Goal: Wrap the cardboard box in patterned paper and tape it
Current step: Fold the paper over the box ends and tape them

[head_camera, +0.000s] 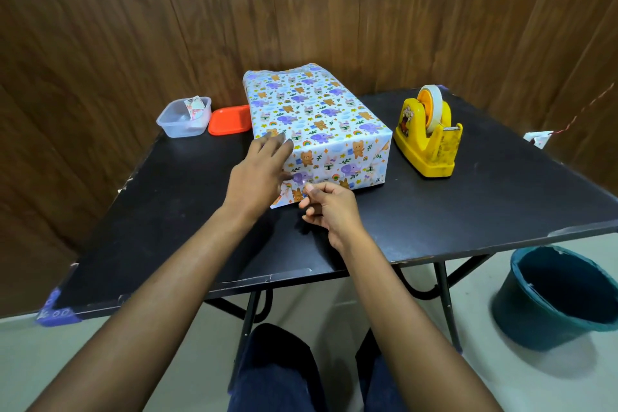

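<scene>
1. Wrapped box (314,124) sits mid table (167,211); tape dispenser (428,140) just right.
2. Left hand (257,177): straight fingers resting on box's near left corner.
3. Right hand (329,211): fingers curled at near bottom edge (pinching something? cannot tell).

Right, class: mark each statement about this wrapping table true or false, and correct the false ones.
1. The box is covered in patterned paper. True.
2. The tape dispenser is red. False: it is yellow.
3. The left hand touches the box with straight fingers. True.
4. The orange lid sits on the clear container. False: it lies beside it on the table.
5. The bucket stands on the table. False: it stands on the floor.
</scene>
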### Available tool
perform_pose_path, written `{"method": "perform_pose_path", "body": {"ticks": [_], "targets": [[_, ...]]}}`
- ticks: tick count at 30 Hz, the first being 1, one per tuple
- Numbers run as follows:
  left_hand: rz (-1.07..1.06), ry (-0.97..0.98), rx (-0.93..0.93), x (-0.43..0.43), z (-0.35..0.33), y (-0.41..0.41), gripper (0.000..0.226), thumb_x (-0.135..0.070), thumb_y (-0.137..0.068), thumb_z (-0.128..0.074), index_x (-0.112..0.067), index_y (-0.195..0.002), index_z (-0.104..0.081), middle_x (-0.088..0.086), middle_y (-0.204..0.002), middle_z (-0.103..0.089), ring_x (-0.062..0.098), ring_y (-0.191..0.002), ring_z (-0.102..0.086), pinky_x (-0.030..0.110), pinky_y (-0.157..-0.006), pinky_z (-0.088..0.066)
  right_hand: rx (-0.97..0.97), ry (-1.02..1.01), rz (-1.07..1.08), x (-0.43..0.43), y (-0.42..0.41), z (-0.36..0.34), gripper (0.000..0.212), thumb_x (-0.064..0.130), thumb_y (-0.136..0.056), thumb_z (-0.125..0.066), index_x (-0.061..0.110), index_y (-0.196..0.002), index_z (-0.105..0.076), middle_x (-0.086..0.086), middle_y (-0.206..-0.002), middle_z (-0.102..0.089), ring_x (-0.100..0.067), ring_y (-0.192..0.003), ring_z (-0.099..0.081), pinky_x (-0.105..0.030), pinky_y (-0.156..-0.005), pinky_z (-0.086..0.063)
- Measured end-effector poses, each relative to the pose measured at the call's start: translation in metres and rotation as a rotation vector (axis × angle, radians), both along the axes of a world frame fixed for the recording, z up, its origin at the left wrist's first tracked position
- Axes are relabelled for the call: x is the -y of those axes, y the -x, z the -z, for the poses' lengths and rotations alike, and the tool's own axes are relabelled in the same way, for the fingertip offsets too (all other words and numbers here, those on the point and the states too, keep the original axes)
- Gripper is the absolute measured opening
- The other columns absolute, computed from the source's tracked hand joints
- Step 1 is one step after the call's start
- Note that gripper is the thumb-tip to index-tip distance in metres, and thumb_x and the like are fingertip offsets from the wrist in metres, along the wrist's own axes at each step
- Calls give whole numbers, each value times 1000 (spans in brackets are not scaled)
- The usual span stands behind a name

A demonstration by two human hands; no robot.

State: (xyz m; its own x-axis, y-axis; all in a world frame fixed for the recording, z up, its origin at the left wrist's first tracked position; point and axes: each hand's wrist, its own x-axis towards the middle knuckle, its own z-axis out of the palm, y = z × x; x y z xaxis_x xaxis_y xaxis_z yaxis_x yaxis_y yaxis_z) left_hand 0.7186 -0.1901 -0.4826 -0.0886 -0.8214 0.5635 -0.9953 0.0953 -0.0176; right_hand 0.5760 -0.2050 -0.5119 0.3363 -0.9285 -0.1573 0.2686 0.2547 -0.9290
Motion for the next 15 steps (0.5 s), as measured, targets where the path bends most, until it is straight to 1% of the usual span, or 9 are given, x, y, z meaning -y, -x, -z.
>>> {"method": "perform_pose_path", "body": {"ticks": [3,8,11,15], "targets": [[24,-25,-62,-1,0,-5,55,-13,-77,-73,-12,-129,-53,4,-136,-51,28,-125,-44,39,-67,-55,1,-18,-8,-2,-12,-1,21,15,-94,-57,12,-73,-57,-1,-56,-56,-4,-38,-43,-18,-46,-47],[54,-43,-117,-1,1,-7,56,-10,-82,-67,-15,-134,-49,0,-143,-44,22,-133,-35,39,-75,-54,65,-84,26,-2,-32,-1,23,13,-95,-54,12,-72,-55,1,-53,-55,-3,-36,-40,-16,-43,-43],[60,-51,-117,-2,1,-9,57,-9,-83,-65,-16,-137,-46,-2,-145,-42,20,-135,-32,38,-75,-53,82,-133,76,-2,-43,0,15,11,-95,-54,10,-81,-57,-3,-59,-55,-2,-34,-41,-14,-40,-42],[65,-61,-118,-4,-1,-10,58,-11,-83,-65,-16,-138,-45,-2,-146,-40,21,-135,-31,36,-74,-51,104,-164,163,-1,-53,1,21,10,-94,-55,8,-73,-58,-4,-55,-53,-2,-31,-43,-15,-38,-42]]}}
